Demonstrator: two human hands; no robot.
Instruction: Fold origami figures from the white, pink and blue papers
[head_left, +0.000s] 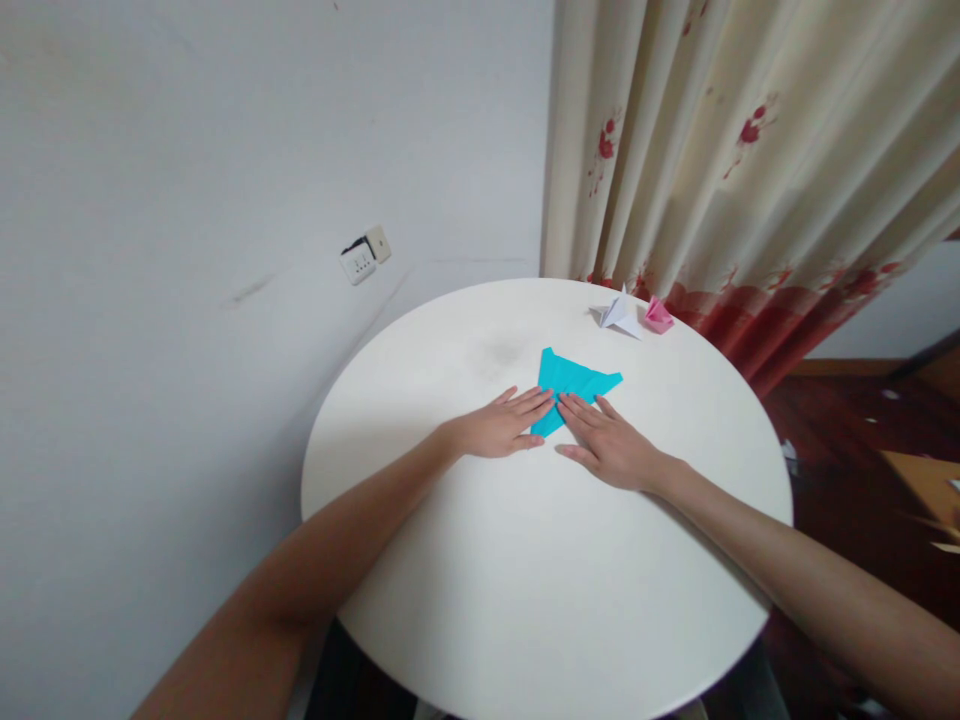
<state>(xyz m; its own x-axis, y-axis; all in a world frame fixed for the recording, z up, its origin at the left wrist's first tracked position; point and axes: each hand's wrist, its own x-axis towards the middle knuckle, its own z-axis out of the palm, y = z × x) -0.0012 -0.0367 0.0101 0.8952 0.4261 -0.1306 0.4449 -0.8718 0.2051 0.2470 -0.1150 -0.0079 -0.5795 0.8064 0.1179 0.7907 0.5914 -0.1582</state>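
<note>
A folded sheet of turquoise paper lies flat on the round white table, shaped like a wide wedge with a point toward me. My left hand lies palm down with its fingers pressing the paper's near left edge. My right hand lies palm down beside it, fingertips pressing the paper's near right edge. The fingertips of both hands almost meet on the paper. Neither hand grips anything.
A white folded paper figure and a small pink one sit at the table's far edge. A cream curtain with red flowers hangs behind. A wall socket is on the white wall at left. Dark wooden floor lies to the right.
</note>
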